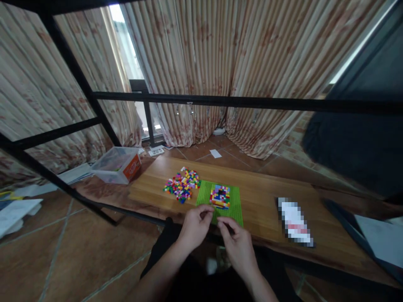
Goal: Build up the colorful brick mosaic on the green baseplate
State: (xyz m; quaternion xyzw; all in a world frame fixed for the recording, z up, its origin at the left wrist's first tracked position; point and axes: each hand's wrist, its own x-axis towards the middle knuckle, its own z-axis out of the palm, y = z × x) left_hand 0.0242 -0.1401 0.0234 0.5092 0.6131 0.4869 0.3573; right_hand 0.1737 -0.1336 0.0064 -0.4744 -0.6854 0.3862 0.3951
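Observation:
A green baseplate lies on the low wooden table, with a small multicoloured patch of bricks built on it. A loose pile of small coloured bricks sits just left of the plate. My left hand and my right hand meet at the plate's near edge, fingertips curled and pinched close together. Whatever they pinch is too small to make out.
A clear plastic box with an orange label stands on the table's left end. A blurred-out flat object lies to the right. Black metal bars cross in front of curtains. Papers lie on the tiled floor at left.

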